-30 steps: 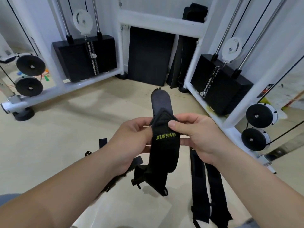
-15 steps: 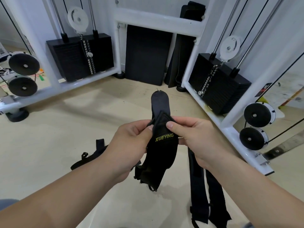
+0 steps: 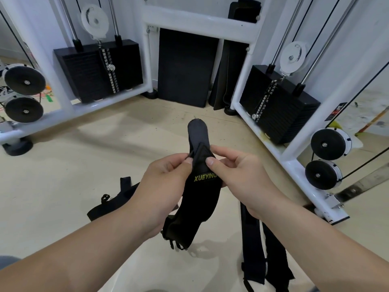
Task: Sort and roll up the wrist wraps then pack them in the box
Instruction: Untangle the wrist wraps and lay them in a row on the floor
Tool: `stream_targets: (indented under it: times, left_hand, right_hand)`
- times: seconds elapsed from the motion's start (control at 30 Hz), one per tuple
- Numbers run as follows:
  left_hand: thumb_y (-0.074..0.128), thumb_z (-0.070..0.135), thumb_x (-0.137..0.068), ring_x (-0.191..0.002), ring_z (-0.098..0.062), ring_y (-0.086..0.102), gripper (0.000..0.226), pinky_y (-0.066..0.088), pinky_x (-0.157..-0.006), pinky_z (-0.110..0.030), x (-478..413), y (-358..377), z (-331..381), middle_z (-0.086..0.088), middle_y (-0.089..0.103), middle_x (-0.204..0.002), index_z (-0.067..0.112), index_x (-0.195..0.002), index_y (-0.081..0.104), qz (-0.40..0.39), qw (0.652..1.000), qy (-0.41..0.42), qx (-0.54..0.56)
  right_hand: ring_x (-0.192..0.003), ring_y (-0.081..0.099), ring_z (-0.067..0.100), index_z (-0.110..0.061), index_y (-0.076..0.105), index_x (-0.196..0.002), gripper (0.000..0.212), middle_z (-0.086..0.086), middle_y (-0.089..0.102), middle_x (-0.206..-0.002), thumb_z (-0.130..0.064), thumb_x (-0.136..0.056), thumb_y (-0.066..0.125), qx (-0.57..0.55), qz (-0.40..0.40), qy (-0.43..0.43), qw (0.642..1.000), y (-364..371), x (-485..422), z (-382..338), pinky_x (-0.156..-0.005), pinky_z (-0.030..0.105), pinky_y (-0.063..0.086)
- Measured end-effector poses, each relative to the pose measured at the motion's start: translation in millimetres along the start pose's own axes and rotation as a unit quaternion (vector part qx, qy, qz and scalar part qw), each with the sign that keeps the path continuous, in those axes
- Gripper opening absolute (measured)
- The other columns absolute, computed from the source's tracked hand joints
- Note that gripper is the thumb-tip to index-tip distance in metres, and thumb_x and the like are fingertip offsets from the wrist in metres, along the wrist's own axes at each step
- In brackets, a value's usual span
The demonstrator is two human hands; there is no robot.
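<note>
Head camera, left to right: a loose strap (image 3: 117,199) lies on the floor (image 3: 73,165); the left hand (image 3: 166,182) pinches the XUEYING wrist wrap (image 3: 200,201) near its top; the right hand (image 3: 237,178) pinches the opposite edge; seemingly two more straps (image 3: 252,249) lie on the floor.

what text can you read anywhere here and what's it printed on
"XUEYING", in yellow-green letters, on the black wrist wrap pinched between the left hand and the right hand.
Black and red sticker on the white machine frame: too blurred to read.
</note>
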State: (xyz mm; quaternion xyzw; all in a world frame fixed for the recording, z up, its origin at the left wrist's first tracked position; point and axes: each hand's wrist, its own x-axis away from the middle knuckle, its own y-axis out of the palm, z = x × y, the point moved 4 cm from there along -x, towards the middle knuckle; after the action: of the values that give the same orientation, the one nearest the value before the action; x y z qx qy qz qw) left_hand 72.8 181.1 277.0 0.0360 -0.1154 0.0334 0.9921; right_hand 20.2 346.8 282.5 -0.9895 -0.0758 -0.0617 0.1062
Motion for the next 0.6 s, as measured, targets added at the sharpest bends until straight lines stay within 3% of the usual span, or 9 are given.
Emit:
stream_targets:
  times: [0.07, 0.13, 0.3, 0.47, 0.6]
  left_hand:
    - [0.054, 0.055, -0.098, -0.099, -0.030, 0.074, 0.035, 0.054, -0.091, -0.052, -1, 2, 0, -0.009, 0.080, -0.107, 0.034, -0.109, 0.080, 0.005, 1.000, -0.002, -0.020]
    - [0.051, 0.046, -0.107, -0.093, -0.020, 0.075, 0.030, 0.058, -0.091, -0.047, -1, 4, 3, 0.004, 0.081, -0.097, 0.033, -0.105, 0.078, 0.021, 0.997, 0.031, -0.070]
    - [0.040, 0.039, -0.113, -0.094, -0.018, 0.070, 0.028, 0.055, -0.083, -0.037, -5, 2, 3, 0.001, 0.075, -0.099, 0.030, -0.109, 0.065, 0.062, 0.983, 0.042, -0.166]
    - [0.037, 0.038, -0.113, -0.074, -0.013, 0.053, 0.036, 0.044, -0.068, -0.032, -5, 11, 9, -0.013, 0.064, -0.089, 0.011, -0.102, 0.058, 0.034, 0.972, 0.087, -0.216]
    - [0.040, 0.040, -0.112, -0.071, -0.006, 0.055, 0.029, 0.045, -0.068, -0.029, -5, 16, 10, -0.006, 0.067, -0.088, 0.019, -0.105, 0.060, 0.018, 0.975, 0.096, -0.199]
  right_hand:
    - [-0.093, 0.077, 0.022, -0.030, 0.080, -0.113, 0.018, 0.009, 0.083, -0.101, -0.020, -0.098, 0.078, -0.005, 0.007, -0.007, 1.000, 1, -1, -1, -0.089, 0.038, 0.059]
    - [-0.098, 0.078, 0.028, -0.021, 0.083, -0.110, 0.017, 0.008, 0.083, -0.099, -0.015, -0.095, 0.080, -0.005, 0.008, -0.012, 1.000, 1, 0, -1, -0.088, 0.036, 0.060]
    - [-0.088, 0.078, 0.013, -0.020, 0.083, -0.098, 0.009, 0.000, 0.083, -0.091, -0.019, -0.101, 0.074, 0.013, 0.005, -0.030, 0.999, 2, 4, -7, -0.092, 0.037, 0.063]
    - [-0.116, 0.073, 0.014, -0.028, 0.076, -0.118, 0.042, -0.006, 0.080, -0.115, -0.053, -0.112, 0.043, 0.041, -0.080, 0.067, 0.994, 15, 6, 2, -0.110, 0.044, 0.054]
    - [-0.113, 0.069, 0.023, -0.019, 0.068, -0.113, 0.046, 0.008, 0.074, -0.115, -0.050, -0.114, 0.034, 0.109, -0.043, 0.044, 0.992, 16, 7, -1, -0.105, 0.048, 0.054]
